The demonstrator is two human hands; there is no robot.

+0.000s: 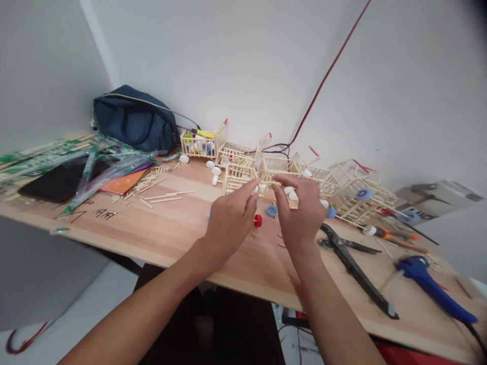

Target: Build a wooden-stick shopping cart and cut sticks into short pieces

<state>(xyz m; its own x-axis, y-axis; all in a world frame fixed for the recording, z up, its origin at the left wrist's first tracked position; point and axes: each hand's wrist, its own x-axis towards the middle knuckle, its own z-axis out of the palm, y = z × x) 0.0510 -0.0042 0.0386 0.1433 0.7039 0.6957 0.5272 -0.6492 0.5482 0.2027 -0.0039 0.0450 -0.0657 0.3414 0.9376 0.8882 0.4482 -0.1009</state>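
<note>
My left hand (232,210) is closed in a pinch, its fingertips just above the bench in the middle. Facing it, my right hand (300,208) also pinches, thumb and forefinger close together. Something thin and pale shows between the two hands, too small to make out against the carts behind. Below my left fingers a red bottle cap (258,220) sits on a stick end. A blue bottle cap (272,211) lies between the hands. Just beyond them stand small carts made of wooden sticks, one a stick cart (238,178) with white cap wheels, partly hidden by my left hand.
Several more stick carts (200,147) line the wall. Loose sticks (167,196), a phone (57,182), plastic wrappers and a blue bag (135,119) lie left. Right are black-handled cutters (353,268), orange pliers (399,235) and a blue glue gun (433,289).
</note>
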